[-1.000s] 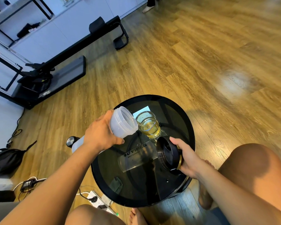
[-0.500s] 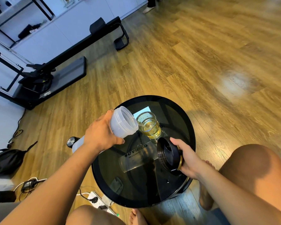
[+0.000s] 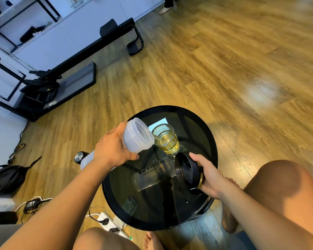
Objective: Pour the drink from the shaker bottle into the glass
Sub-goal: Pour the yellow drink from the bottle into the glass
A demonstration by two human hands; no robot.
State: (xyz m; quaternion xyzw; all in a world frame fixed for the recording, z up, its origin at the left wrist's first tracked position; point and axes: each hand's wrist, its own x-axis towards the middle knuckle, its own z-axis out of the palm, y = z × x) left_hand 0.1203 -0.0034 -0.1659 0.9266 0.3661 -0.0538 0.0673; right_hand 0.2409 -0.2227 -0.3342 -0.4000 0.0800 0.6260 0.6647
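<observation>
Shaker bottle (image 3: pixel 134 137) first: it lies tipped nearly on its side in the person's left hand (image 3: pixel 112 150), fingers wrapped around the frosted body just behind the wide open mouth. The lower lip of that mouth sits right at the near rim of the glass (image 3: pixel 165 138), touching it or close to it; I cannot tell which. The glass stands upright toward the far side of the round black table (image 3: pixel 209 141) and holds yellow drink to about the middle. No stream is visible between mouth and glass, and the inside of the bottle looks pale and nearly empty.

To my eye this is the tail of the pour. The next move probably calls for a slightly steeper tilt to drain the last drops, mouth kept over the glass, then righting the bottle without knocking the rim.

The right hand (image 3: pixel 210 175) grips the black lid (image 3: pixel 187 170), fingers closed around its edge, with the underside turned toward the bottle, near the glass.

By count: one shaker bottle, one glass, one lid, one table, two hands at work. A shape with lettering in the tabletop seems a reflection, not a second vessel.
</observation>
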